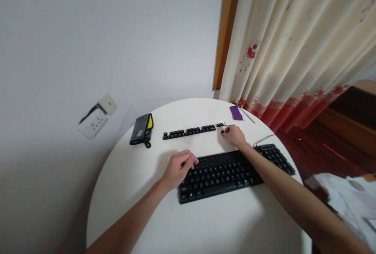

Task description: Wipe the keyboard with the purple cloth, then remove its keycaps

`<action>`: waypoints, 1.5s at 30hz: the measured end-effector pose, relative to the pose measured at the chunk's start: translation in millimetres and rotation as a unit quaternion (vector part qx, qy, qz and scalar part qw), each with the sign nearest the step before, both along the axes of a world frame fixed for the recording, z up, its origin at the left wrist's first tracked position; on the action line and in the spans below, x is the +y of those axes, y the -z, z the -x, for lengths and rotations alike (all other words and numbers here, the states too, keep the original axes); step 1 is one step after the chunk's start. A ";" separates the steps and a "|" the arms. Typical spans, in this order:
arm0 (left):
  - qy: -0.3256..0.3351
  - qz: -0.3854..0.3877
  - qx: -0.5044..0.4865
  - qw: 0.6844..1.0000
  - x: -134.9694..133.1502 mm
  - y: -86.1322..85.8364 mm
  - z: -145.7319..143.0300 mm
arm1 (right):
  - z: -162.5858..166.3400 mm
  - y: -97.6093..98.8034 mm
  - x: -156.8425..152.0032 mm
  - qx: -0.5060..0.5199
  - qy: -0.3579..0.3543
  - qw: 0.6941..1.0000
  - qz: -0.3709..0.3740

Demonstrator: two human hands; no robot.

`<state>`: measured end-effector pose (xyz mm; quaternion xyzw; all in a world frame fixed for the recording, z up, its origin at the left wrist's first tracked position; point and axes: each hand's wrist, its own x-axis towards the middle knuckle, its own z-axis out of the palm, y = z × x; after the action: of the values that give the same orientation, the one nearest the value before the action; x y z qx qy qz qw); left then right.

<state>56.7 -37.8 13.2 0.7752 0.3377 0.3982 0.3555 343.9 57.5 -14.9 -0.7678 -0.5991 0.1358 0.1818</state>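
Note:
A black keyboard [217, 173] lies on the white round table [135, 183], with bare key positions along its top row. My left hand [179, 167] rests on its upper left corner, fingers bent against the edge. Beyond it, a line of loose black keycaps [189, 131] stretches across the table. My right hand [234, 135] is at the right end of this line, closed on a small wire keycap puller [224, 124]. One dark keycap [222, 131] shows by its fingertips; whether the fingers touch it I cannot tell. My right forearm hides part of the keyboard.
A dark pouch with yellow lining [141, 129] lies at the table's left. At the far right are a purple cloth [236, 113] and a thin stick [248, 115]. The keyboard's cable [263, 139] curves beside its top edge. A wall and curtain [264, 50] border the table.

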 end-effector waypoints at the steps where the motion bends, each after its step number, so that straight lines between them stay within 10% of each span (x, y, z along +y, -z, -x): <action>1: 0.000 0.002 0.001 1.000 -0.1 0.1 0.1 | 0.9 0.9 2.1 0.000 0.007 1.000 0.004; 45: 0.033 0.014 0.038 0.999 -1.0 2.9 -0.7 | 11.0 7.8 22.3 0.044 0.023 0.998 -0.038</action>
<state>57.4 -38.9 10.3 0.7956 0.3309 0.3517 0.3659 332.9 79.9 -22.7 -0.7672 -0.5775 0.1428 0.2398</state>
